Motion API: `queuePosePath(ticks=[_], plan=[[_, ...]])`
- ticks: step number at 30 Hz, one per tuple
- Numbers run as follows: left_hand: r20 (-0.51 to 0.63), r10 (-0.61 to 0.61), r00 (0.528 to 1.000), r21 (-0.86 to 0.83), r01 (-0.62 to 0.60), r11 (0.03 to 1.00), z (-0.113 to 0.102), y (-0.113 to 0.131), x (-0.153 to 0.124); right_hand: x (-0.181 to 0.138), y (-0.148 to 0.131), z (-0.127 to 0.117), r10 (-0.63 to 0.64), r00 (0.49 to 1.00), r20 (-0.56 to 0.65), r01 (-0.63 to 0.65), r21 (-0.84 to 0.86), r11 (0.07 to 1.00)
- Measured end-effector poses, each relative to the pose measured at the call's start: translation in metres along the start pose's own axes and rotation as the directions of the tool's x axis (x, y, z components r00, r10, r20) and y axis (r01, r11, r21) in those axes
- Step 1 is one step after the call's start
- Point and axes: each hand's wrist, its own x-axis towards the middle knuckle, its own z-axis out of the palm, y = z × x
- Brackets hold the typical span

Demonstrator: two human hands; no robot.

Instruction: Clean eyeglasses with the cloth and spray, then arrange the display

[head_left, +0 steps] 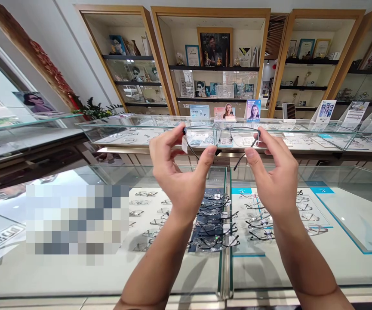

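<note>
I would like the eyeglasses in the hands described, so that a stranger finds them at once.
Look above the near glass display cases, at mid-view. There the left hand and right hand hold the eyeglasses up by both ends. Unlike the frames lying below, this pair is in the air, with a white tag beside the left hand.

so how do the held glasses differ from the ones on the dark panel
The held glasses are raised between the left hand and right hand; the panel glasses lie in the glass case. The held glasses are one pair; the panel glasses are several, in a column. The held glasses look larger in view than any of the panel glasses. Both look clear-lensed.
</note>
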Motion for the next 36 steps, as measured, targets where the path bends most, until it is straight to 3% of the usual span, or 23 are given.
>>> queuePosePath(ticks=[6, 16, 27, 36], plan=[[-0.011, 0.087, 0.996, 0.125, -0.085, 0.989, -0.003, 0.008, 0.003, 0.001, 0.011, 0.005, 0.062, 0.996, 0.066, -0.064, 0.039, 0.997], [0.095, 0.142, 0.985, 0.141, -0.154, 0.978, -0.008, 0.004, 0.006, 0.004, 0.013, 0.001, 0.018, 1.0, -0.014, -0.018, -0.03, 0.999], [0.122, 0.105, 0.987, 0.105, -0.118, 0.988, -0.007, 0.003, 0.009, 0.005, 0.007, -0.005, -0.032, 0.997, -0.067, 0.028, -0.063, 0.998], [0.188, -0.002, 0.982, 0.044, -0.007, 0.999, -0.004, -0.007, 0.007, 0.004, -0.004, -0.007, -0.065, 0.993, -0.097, 0.057, -0.081, 0.995]])
